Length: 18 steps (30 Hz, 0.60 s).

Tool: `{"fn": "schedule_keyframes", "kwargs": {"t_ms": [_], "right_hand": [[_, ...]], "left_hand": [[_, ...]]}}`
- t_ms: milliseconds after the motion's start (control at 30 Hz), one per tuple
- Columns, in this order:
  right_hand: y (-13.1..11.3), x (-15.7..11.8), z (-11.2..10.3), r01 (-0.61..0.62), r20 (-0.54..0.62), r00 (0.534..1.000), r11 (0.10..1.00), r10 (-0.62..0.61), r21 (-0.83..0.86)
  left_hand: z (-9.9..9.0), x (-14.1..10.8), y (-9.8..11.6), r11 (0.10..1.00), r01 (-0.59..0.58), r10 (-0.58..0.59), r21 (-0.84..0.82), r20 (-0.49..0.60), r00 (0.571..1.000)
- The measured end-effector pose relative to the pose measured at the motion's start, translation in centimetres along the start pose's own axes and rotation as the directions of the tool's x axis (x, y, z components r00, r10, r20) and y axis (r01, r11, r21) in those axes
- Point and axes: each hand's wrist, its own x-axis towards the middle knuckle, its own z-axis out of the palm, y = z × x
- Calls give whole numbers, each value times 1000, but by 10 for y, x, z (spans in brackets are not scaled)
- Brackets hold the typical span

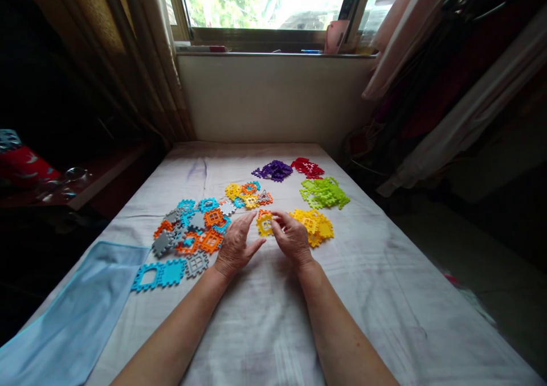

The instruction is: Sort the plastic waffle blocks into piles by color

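Between my hands is a yellow square window-shaped interlocking tile, with an orange tile just behind it. The fingers of my right hand pinch the yellow tile at its right edge. My left hand is open, thumb and fingers apart, beside a mixed pile of orange, blue and grey tiles. Right of my right hand lies a pile of yellow tiles. A small cluster of yellow, orange and blue tiles sits farther back.
Green tiles, purple tiles and red tiles lie in separate piles at the back right. A light blue cloth bag covers the front left of the sheeted bed. A wall with a window stands behind.
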Motion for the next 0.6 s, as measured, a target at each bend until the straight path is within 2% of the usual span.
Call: {"fn": "schedule_keyframes", "kwargs": {"t_ms": [100, 167, 300, 367, 467, 600], "right_hand": [[12, 9, -19, -106, -102, 990, 994, 102, -35], [23, 15, -35, -198, -194, 964, 978, 181, -72], [42, 21, -59, -348, -329, 897, 930, 294, -117], [49, 20, -63, -383, -352, 880, 915, 319, -126], [57, 18, -61, -394, -348, 879, 907, 326, -148], [68, 17, -55, -347, -358, 896, 917, 262, -197]], "left_hand": [[2, -3, -3, 998, -48, 49, 28, -27, 998], [2, -4, -5, 997, -54, 56, 46, -25, 998], [2, -5, -2, 992, -69, 61, 103, 80, 995], [1, -4, 2, 982, -114, 86, 148, 185, 979], [0, -2, 10, 966, -167, 99, 196, 317, 943], [-4, 0, 17, 962, -160, 77, 221, 341, 937]]}}
